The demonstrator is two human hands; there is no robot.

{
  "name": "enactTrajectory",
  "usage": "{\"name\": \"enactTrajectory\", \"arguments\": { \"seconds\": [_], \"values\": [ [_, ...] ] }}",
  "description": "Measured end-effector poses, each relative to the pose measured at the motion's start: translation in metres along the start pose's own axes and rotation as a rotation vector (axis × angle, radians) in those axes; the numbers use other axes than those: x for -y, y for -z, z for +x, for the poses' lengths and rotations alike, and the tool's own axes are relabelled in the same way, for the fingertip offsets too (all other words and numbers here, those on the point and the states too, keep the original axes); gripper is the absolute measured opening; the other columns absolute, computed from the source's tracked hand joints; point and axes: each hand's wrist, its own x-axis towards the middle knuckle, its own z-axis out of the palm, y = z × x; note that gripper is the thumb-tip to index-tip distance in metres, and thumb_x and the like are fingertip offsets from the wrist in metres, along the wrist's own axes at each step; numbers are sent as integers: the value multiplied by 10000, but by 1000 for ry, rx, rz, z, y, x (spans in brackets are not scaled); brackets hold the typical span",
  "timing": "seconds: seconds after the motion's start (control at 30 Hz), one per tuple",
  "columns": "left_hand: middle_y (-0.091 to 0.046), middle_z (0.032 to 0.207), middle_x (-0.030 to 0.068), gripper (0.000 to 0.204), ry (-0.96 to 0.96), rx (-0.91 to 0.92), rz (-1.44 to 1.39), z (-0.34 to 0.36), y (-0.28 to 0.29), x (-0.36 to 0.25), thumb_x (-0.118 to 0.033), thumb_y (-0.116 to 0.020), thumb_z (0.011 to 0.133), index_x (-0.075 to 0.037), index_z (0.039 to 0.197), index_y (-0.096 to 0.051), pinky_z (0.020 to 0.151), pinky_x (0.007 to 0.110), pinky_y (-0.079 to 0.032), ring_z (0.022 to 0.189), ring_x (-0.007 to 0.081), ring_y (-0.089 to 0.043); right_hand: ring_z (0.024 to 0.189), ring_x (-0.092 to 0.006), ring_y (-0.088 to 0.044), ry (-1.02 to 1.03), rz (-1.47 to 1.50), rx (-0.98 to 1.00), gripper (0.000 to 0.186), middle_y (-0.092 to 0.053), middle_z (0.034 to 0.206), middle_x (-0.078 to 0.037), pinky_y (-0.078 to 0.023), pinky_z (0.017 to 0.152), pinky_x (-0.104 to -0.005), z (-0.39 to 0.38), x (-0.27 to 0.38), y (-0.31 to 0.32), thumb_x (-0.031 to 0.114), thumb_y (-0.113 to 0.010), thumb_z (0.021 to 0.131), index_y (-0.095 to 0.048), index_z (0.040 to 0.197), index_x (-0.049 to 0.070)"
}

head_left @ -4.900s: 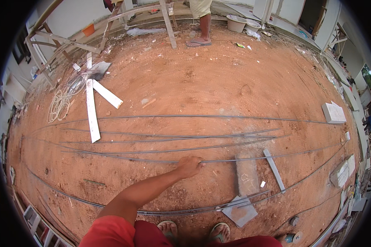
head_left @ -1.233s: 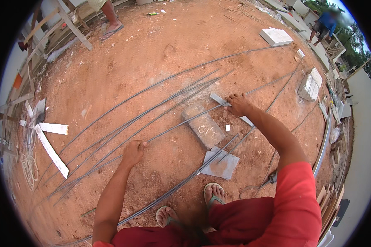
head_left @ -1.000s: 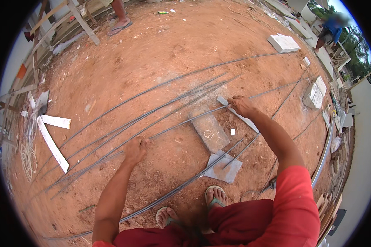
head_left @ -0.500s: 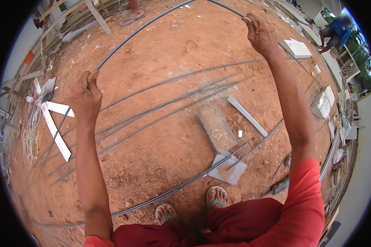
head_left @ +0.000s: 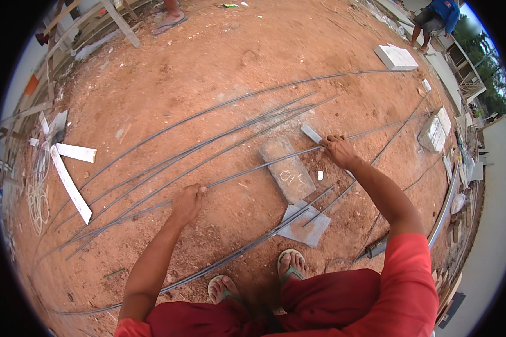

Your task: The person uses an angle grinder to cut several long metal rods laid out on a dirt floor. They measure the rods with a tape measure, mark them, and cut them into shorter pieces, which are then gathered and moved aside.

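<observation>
My left hand (head_left: pixel 188 204) and right hand (head_left: pixel 339 152) on one rod (head_left: pixel 236 176)

The rod lies within my curled fingers, clamped in both fists, its long axis slanting from lower left to upper right across the grey block (head_left: pixel 287 171). My left grip sits left of the block, nearer my body; my right sits just past it. Both arms reach forward, backs of the hands upward.

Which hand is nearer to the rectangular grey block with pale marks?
Right. The right hand grips the rod just right of the grey block; the left hand grips it farther off, to the block's left.
</observation>
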Motion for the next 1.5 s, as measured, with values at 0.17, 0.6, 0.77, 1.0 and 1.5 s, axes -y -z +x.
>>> {"name": "enactTrajectory", "arguments": {
  "seconds": [0.17, 0.6, 0.77, 1.0, 1.5],
  "values": [
    [-610, 759, 230, 395, 14, -27, -99, 0, 6, 8, -393, -603, 1013, -26, 872, -639, 682, 496, -463, 744, 431, -618, 1050, -355, -652, -16, 272, -17, 291, -643, 1102, -128, -492, 928, -475, 9, 5, 25, 247, -704, 940, -614, 1176, 102],
    [-479, 627, 146, 368, -400, -1040, 316, 79, 211, -67, -346, -643, 1036, -29, 858, -589, 512, 379, -394, 531, 252, -467, 758, -369, -647, 63, 154, -1171, 162, -656, 827, -152, -492, 666, -448, 120, 6, 212, 177, -690, 981, -636, 948, 28],
    [-359, 565, 66, 538, -268, -747, 172, 65, 219, -83, -453, -620, 1029, -46, 711, -470, 498, 372, -309, 514, 169, -354, 636, -411, -615, 181, -4, -787, 278, -576, 662, -221, -458, 581, -484, 108, -21, 239, 269, -581, 1061, -566, 972, 6],
    [-311, 605, -36, 569, 49, 286, -293, 19, 102, 6, -444, -583, 1054, -90, 660, -375, 536, 357, -290, 580, 104, -303, 737, -456, -668, 232, 136, 207, 685, -642, 706, -255, -527, 682, -532, 49, 13, 109, 651, -526, 991, -657, 782, 12],
    [-612, 909, 222, 258, -196, -314, -177, -21, -3, 10, -228, -660, 989, 30, 992, -674, 787, 508, -514, 861, 408, -638, 760, -448, -684, 354, 142, -166, 387, -665, 752, -262, -523, 643, -523, 133, 159, 125, 383, -594, 1028, -603, 976, -1]
  ]
}}
